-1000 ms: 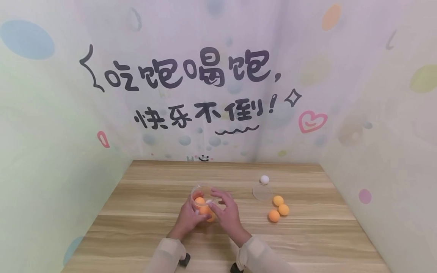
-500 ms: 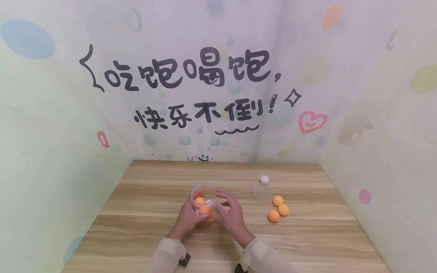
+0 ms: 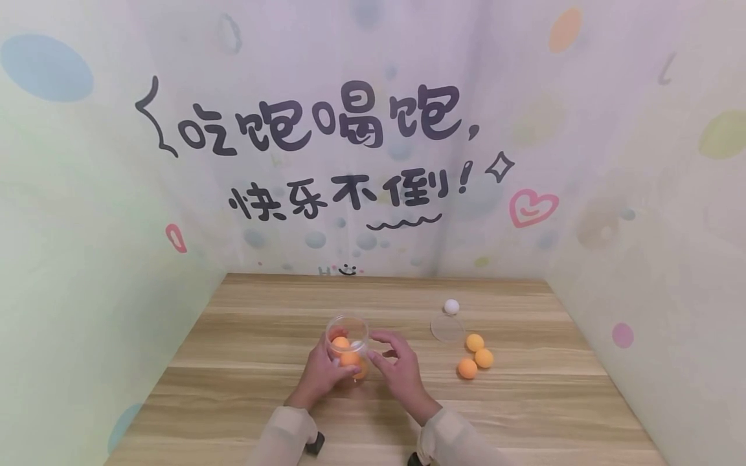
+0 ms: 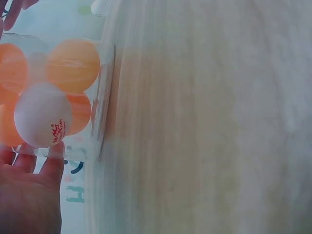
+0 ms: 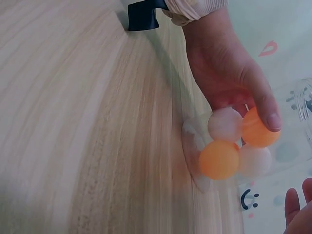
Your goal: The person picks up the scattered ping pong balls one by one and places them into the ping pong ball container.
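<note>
A clear plastic jar (image 3: 348, 316), its top uncovered, stands upright on the table with orange and white ping-pong balls inside. Around its left side my left hand (image 3: 319, 374) grips it, thumb across the near wall. One white ball (image 4: 43, 115) with red print shows through the wall in the left wrist view, beside an orange ball (image 4: 73, 66). My right hand (image 3: 403, 370) hovers just right of the jar, fingers loosely bent and holding nothing. Its fingertips appear apart from the jar in the right wrist view.
To the right on the wooden table (image 3: 245, 362) lies a clear round lid (image 3: 447, 329). A white ball (image 3: 451, 307) sits behind it, and three orange balls cluster nearer, one being the closest orange ball (image 3: 467, 369). A printed curtain (image 3: 350, 246) stands behind the table.
My right hand has drawn back from the jar's rim toward the right, its fingers no longer over the opening. The left hand and the jar have stayed put.
</note>
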{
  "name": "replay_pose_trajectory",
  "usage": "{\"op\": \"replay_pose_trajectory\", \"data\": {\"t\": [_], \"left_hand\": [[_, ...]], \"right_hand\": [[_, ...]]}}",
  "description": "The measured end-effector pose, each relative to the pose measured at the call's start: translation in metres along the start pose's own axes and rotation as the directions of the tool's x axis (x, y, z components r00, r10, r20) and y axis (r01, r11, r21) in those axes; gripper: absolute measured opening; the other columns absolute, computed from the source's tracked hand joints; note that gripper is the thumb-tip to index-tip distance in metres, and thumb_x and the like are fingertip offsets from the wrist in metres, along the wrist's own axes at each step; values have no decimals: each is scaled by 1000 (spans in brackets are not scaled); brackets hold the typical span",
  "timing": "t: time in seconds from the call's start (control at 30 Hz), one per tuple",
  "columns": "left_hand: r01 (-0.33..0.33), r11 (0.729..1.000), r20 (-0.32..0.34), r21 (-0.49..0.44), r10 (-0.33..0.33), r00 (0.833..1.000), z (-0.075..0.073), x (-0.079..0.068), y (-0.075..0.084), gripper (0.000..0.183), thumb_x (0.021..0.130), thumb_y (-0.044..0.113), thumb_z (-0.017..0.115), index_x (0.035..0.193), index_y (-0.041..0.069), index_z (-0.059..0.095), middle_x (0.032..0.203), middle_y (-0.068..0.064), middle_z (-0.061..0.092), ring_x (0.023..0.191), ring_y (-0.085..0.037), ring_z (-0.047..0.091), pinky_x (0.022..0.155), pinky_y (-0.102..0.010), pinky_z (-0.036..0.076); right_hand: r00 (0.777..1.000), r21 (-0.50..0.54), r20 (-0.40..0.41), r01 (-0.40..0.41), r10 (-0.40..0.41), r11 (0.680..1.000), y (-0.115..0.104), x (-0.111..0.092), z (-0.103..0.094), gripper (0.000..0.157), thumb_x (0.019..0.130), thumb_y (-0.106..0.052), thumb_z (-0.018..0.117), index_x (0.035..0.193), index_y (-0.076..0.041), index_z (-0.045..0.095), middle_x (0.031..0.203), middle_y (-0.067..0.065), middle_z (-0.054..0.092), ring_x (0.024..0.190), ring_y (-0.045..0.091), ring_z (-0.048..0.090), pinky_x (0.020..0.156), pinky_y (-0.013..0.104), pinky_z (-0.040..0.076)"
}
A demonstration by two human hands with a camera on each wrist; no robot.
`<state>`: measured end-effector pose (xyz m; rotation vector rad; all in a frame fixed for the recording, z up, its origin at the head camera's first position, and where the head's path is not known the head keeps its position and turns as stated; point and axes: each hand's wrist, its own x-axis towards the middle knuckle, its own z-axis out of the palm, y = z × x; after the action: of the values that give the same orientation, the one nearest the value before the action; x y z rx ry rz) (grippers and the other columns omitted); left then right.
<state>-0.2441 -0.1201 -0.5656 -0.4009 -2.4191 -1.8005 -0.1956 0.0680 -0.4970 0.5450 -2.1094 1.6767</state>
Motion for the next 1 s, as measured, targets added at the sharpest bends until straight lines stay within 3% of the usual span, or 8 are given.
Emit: {"op": "replay_pose_trajectory", "data": {"t": [0.27, 0.53, 0.87, 1.0], "left_hand": [[-28, 1000, 0, -13, 28, 1000, 0, 1, -4, 90, 63, 12, 92, 138, 5, 42, 135, -19, 52, 115, -24, 54, 97, -33, 46], [-29, 1000, 5, -8, 29, 1000, -1, 2, -3, 91, 63, 10, 92, 138, 2, 41, 136, -19, 51, 118, -25, 53, 99, -35, 45], [-1, 1000, -2, 12, 1, 1000, 0, 1, -2, 88, 64, 13, 92, 138, 12, 43, 137, -15, 52, 118, -26, 53, 100, -42, 44], [-1, 1000, 10, 19, 1, 1000, -2, -3, 16, 86, 67, 8, 89, 138, 7, 42, 136, -20, 51, 118, -30, 54, 99, -44, 45]], "right_hand": [[1000, -17, 6, -27, 27, 1000, 9, -4, -4, 28, 83, 3, 72, 110, 5, 65, 115, 19, 64, 107, 38, 58, 76, 40, 56], [999, -10, 9, -46, 46, 999, 12, -9, -9, 30, 82, 4, 73, 109, 11, 63, 114, 27, 62, 105, 43, 57, 75, 49, 55], [995, -21, 22, -101, 102, 995, 17, -15, -13, 31, 83, 2, 73, 111, 8, 63, 115, 24, 62, 106, 45, 56, 78, 51, 54], [991, -18, 25, -133, 133, 991, 25, -18, -14, 32, 83, 2, 73, 113, 3, 64, 116, 21, 63, 107, 41, 55, 80, 50, 54]]}}
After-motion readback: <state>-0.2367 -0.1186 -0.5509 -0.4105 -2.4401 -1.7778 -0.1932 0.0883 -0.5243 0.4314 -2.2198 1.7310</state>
